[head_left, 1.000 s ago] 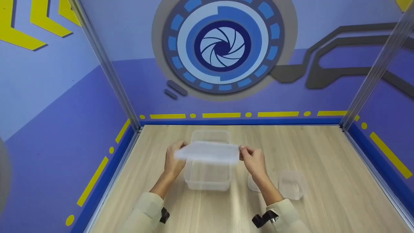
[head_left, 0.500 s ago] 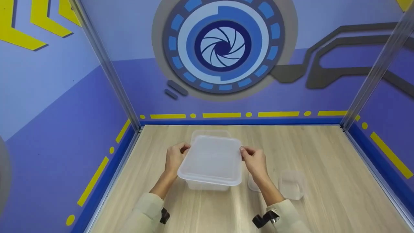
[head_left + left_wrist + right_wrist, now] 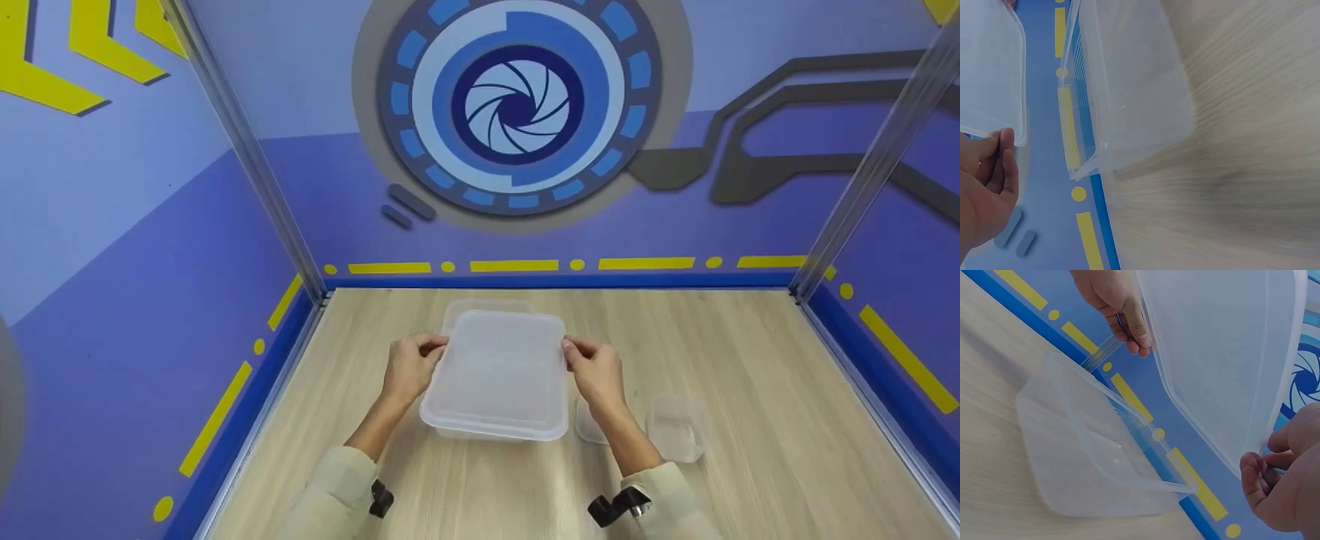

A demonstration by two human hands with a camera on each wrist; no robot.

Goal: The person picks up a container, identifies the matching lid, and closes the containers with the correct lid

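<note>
A translucent rectangular plastic lid (image 3: 499, 375) is held up by its two sides, its broad face turned to the head camera. My left hand (image 3: 411, 367) pinches the lid's left edge between thumb and fingers. On the opposite edge, my right hand (image 3: 598, 371) pinches it near the far corner. Below the lid stands a clear rectangular food container (image 3: 1095, 461), open at the top; from the head view the lid hides nearly all of it. Both wrist views show a gap between the lid and the container's rim.
Behind the lid, the edge of another clear plastic piece (image 3: 487, 306) shows. To the right lie a small clear container (image 3: 676, 427) and a second clear piece (image 3: 590, 421), partly behind the right forearm. Patterned walls enclose the wooden table (image 3: 780, 390).
The lid has turned from nearly edge-on to showing its broad face, and it now covers most of the container in the head view. Both hands kept their pinch and shifted slightly right.
</note>
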